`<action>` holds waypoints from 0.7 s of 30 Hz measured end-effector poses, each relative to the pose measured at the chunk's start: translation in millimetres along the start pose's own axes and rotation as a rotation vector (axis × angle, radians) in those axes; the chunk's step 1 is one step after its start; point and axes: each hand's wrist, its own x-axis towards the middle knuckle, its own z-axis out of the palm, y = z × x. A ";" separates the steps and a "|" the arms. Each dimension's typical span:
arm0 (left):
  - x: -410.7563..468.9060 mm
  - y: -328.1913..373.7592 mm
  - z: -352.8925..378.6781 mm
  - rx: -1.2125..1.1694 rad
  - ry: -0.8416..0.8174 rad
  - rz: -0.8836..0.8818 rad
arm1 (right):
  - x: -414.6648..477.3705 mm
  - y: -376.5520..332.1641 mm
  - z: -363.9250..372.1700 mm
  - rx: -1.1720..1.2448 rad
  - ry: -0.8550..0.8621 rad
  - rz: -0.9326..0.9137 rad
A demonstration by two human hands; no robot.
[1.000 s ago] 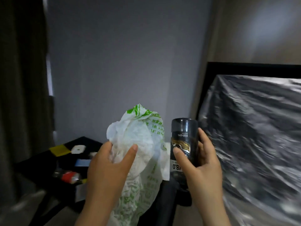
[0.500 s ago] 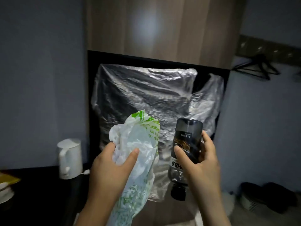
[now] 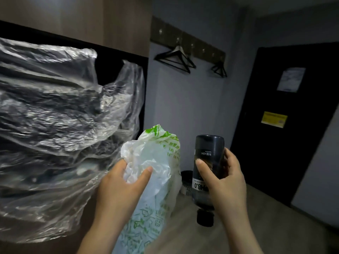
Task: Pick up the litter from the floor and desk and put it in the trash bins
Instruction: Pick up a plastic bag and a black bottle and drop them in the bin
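A clear plastic sheet (image 3: 55, 116) fills the left. The left hand (image 3: 117, 189) has its grip round a white and green bag (image 3: 156, 162). A black bin (image 3: 186, 177) peeks between the bag's edge and the upside-down dark bottle (image 3: 207, 158), held in the grip of the right hand (image 3: 226, 182). Open floor (image 3: 266, 228) lies to the right.
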 end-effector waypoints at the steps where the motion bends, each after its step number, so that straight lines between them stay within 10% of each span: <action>1: 2.7 -0.9 15.5 -0.007 -0.028 -0.005 | 8.2 7.0 -9.3 -0.014 0.024 0.011; 21: 201.6 -121.1 249.2 0.062 -0.323 -0.035 | 200.8 181.5 -3.7 -0.313 0.244 0.240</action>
